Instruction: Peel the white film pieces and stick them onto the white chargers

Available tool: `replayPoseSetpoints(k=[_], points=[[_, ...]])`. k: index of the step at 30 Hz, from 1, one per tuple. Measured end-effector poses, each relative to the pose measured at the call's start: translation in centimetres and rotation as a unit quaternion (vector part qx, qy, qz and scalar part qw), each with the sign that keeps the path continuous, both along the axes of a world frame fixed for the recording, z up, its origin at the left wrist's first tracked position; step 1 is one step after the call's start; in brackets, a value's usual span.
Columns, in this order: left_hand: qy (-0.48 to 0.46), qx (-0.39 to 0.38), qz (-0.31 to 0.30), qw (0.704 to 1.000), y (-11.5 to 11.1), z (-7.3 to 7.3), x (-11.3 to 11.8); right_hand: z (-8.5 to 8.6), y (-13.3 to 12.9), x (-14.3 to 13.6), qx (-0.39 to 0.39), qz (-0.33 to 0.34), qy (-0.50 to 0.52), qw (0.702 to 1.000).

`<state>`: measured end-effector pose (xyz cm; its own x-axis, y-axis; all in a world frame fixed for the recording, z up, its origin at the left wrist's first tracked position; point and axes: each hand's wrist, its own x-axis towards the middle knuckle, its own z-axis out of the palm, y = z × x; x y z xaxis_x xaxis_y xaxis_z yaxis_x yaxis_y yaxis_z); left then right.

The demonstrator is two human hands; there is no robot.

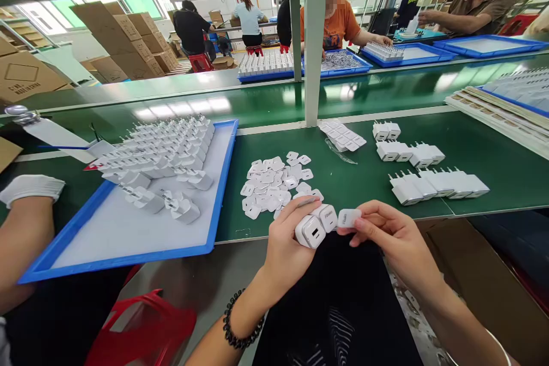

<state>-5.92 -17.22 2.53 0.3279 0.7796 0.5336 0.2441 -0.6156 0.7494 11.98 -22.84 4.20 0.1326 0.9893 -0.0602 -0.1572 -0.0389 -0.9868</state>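
Note:
My left hand [291,237] is closed around two white USB chargers [310,231], held side by side with their port ends facing me. One face shows a dark port and a slot; the other carries small print. Just to the right, my right hand [386,231] pinches a small white square faceplate [348,218] with print on it, close beside the chargers. Behind my left hand lies a loose pile of white faceplates [270,180], several with a slot. On the right of the green bench stand several rows of white chargers [437,184], pins upward.
A blue-rimmed tray [223,183] with many chargers sits to the left, near another person's arm [30,229]. A white sheet of square pieces [342,135] lies by the metal post [312,40]. Across the bench, people work beside blue trays [412,52]. A red stool [146,326] stands below left.

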Motion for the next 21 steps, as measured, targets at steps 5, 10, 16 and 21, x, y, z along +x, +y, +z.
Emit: replayPoseSetpoints(k=[5,10,16,21], points=[[0.016,0.025,0.006,1.0,-0.1,-0.1,0.1,0.1,-0.6,-0.9,-0.015,0.003,0.008,1.0],[0.017,0.049,0.004,0.999,-0.2,-0.4,0.2,0.2,-0.9,-2.2,-0.057,0.124,0.159,0.978],[0.029,0.077,-0.004,0.997,-0.3,-0.6,0.1,-0.2,-0.4,-3.0,-0.068,0.135,0.178,0.972],[0.026,0.089,-0.017,0.996,-0.4,-0.4,-0.1,-0.3,0.0,-2.9,-0.069,0.142,0.172,0.972]])
